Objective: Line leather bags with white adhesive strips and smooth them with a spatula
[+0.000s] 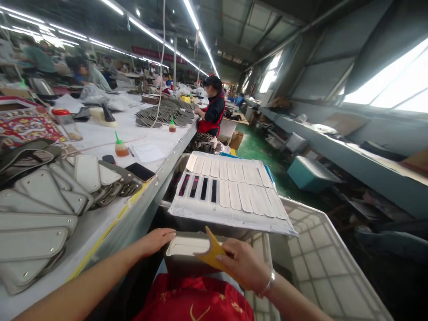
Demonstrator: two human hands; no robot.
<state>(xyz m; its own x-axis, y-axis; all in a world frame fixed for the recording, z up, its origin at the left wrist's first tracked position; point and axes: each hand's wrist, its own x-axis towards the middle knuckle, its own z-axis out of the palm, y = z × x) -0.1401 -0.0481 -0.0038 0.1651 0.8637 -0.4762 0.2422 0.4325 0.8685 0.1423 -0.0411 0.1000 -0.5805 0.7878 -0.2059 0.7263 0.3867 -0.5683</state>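
Observation:
My right hand (pixel 245 264) pinches a flat yellow scraper (pixel 211 253) over the rim of a small white tub (pixel 184 245) in front of me. My left hand (pixel 155 240) rests on the tub's left edge, fingers stretched flat. Just beyond the tub lies a white board (pixel 230 216) carrying rows of pale oblong pieces (pixel 240 187) and several dark slots. On the workbench at my left lie stacks of grey and white shaped panels (pixel 43 200).
The long white workbench (pixel 140 133) holds orange glue bottles (pixel 121 147), a black phone (pixel 139 170) and a heap of grey pieces (pixel 167 113). A person in black with a red apron (pixel 211 111) works further along. A white plastic crate (pixel 321 254) stands at my right, beside a green-floored aisle.

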